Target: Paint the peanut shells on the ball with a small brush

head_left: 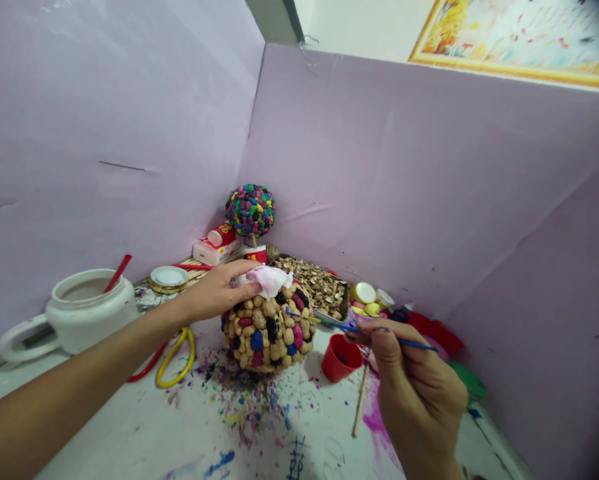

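Large round ball of tan peanut shells (278,328), partly painted blue, magenta and black, sits on the paint-spattered white desk (129,427). Left hand (214,290) presses crumpled white tissue (270,280) on its top; cannot tell whether the fingers close on it. Right hand's (419,373) grip pinches slim blue paintbrush (349,327), tip at ball's front; contact unclear. Judged risks: slackened left pressure lets ball roll; tissue smears any wet paint; right hand tips nearby red plastic cup (333,365).
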The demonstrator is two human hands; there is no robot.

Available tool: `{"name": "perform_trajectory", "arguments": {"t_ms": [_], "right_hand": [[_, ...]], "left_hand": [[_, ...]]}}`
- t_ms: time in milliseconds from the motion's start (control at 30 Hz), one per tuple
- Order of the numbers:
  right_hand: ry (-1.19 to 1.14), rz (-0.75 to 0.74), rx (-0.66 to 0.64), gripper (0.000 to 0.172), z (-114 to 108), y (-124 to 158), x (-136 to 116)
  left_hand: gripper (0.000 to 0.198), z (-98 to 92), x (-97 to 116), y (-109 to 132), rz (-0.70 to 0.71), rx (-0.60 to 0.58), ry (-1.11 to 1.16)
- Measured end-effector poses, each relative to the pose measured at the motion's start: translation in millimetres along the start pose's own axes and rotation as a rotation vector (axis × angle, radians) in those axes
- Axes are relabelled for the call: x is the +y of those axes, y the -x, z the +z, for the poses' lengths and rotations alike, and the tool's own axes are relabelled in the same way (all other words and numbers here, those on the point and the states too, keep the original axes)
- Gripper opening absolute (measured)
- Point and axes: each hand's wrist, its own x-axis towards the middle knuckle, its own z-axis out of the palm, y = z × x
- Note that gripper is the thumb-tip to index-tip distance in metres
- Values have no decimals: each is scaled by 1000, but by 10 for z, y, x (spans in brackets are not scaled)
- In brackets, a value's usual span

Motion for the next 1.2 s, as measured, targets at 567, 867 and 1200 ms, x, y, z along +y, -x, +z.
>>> {"name": "perform_trajectory", "arguments": {"t_ms": [567,867,1200], "right_hand": [[-23,-26,-19,12,14,14,-14],[-5,-97,-13,11,30,-1,-44],[58,-98,-14,11,-30,-21,-19]], "left_hand": [[57,-9,10,19,9,4,-4],[61,4,21,11,-15,7,-1],[62,-9,22,12,-19,16,-26]]}}
